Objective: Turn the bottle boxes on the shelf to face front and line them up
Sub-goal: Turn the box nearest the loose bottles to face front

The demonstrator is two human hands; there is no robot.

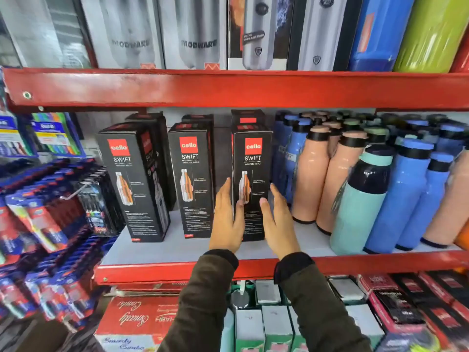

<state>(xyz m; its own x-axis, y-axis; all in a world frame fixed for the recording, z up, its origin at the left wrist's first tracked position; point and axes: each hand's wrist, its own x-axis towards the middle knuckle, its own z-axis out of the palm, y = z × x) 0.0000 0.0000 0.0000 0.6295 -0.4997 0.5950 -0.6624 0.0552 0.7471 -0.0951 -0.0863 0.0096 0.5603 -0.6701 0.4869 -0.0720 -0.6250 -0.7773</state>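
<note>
Three black bottle boxes stand in the front row on the grey middle shelf (177, 247), with more black boxes behind them. The left box (132, 184) is turned a little and shows its side panel. The middle box (193, 184) and the right box (252, 171) face front. My left hand (227, 222) lies flat against the right box's left side, thumb on its front. My right hand (278, 222) lies along its right side, thumb over the front edge. The box's lower part is hidden behind my hands.
Loose peach, blue and teal bottles (360, 199) crowd the shelf just right of the right box. Hanging toothbrush packs (50, 214) fill the left. The red shelf edge (228, 90) runs overhead with grey bottle boxes above it. Boxed goods sit below.
</note>
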